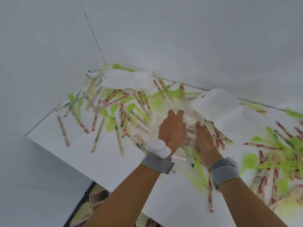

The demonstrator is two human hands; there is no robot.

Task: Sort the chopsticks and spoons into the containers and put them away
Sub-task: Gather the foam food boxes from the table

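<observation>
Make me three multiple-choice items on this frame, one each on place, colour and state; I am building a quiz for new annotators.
1. Where does the far white foam box lie?
A. near the corner of the walls
B. on the floor
C. in a hand

2. What colour are the plastic spoons?
A. red
B. light green
C. black

3. What are the left hand and right hand doing?
A. resting flat on the table
B. holding a clear plastic container between them
C. hanging idle

Answers: 1 A, it sits by the wall corner; 2 B, all look lime; 3 B, both hands flank it.
</observation>
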